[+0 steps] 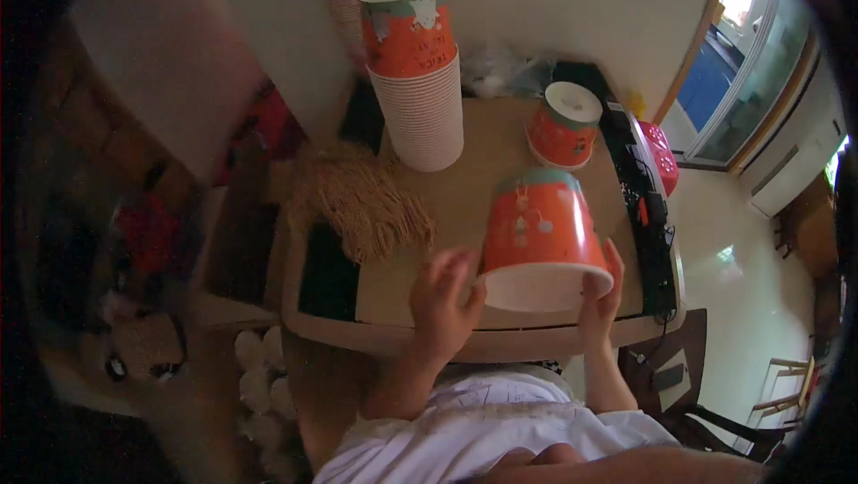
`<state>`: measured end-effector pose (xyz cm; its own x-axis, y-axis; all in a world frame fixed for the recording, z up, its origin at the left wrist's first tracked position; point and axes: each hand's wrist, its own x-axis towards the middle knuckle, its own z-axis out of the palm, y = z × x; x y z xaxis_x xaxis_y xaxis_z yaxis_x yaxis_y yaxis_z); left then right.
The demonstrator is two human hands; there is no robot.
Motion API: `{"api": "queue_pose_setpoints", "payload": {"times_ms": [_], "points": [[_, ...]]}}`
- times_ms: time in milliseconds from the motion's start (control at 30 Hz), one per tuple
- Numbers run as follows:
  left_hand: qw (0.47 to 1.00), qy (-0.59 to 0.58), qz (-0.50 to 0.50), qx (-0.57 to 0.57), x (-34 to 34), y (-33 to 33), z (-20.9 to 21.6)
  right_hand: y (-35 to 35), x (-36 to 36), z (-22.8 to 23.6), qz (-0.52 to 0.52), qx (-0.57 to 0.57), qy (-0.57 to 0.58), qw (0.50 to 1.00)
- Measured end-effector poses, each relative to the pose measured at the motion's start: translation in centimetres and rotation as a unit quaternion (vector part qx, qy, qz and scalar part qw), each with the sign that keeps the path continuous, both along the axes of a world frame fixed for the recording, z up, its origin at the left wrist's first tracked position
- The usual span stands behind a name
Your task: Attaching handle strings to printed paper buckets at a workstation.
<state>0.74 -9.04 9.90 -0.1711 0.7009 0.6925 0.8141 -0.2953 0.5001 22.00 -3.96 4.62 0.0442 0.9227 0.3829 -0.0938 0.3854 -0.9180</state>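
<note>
An orange paper bucket [543,225] with a green band hangs upside down over the table's near side, its white rim toward me. My right hand [602,296] grips that rim on the right, with fingers outside and the thumb at the inner wall. My left hand [442,301] is beside the left rim; its fingers are raised, apart and slightly blurred, and the thumb is at or very near the edge. To the left lies a loose bundle of brown cords [362,202]. Behind it rises a tall stack of upside-down paper buckets [418,109], the top one orange.
Another upside-down orange bucket [563,131] stands at the table's back right. A second bucket stack [342,6] and clear plastic [505,73] are at the back. A dark strip with cables [645,207] edges the right side. A wooden chair [675,350] stands near right.
</note>
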Motion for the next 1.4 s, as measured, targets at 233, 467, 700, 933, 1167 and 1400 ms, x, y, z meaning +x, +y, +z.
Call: {"api": "queue_pose_setpoints", "payload": {"times_ms": [233,467,700,933,1167,1400], "points": [[0.982,0.120,-0.063,0.133,0.8,-0.4,-1.1,0.0,-0.5,-1.9,0.017,-0.028,-0.059,0.998],[0.979,0.126,-0.073,0.143,1.3,-0.6,-1.3,0.2,-0.7,-3.5,0.136,-0.089,-0.023,0.986],[0.985,0.089,-0.083,0.122,1.1,-0.8,-1.2,-0.1,-1.1,-3.9,0.170,-0.043,0.044,0.984],[0.985,0.064,-0.108,0.116,1.9,-0.4,-1.2,-0.2,-1.4,-4.6,0.210,-0.164,0.236,0.934],[0.985,0.097,-0.074,0.119,1.1,0.1,-1.7,-0.7,0.2,-1.5,0.185,0.006,-0.121,0.975],[0.977,0.127,-0.125,0.120,1.3,0.4,-0.4,1.4,1.6,9.1,0.244,0.126,-0.265,0.924]]}}
